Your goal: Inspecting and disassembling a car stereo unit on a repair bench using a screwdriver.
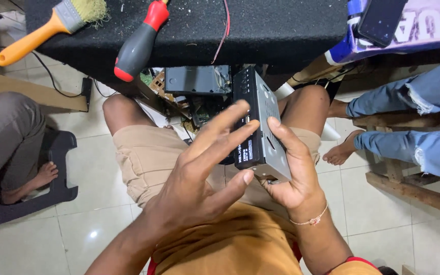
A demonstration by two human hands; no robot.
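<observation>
Right hand [291, 173] clasps metal-cased stereo unit [260, 127]; left hand [199, 173] splayed against it.

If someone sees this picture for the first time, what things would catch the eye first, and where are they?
First, the grey metal box with a black front, in the middle: the right hand holds it from below, and the left hand spreads its fingers over the front. Next, on the black mat at the top, lie a red and black screwdriver and an orange brush, upper left.
</observation>
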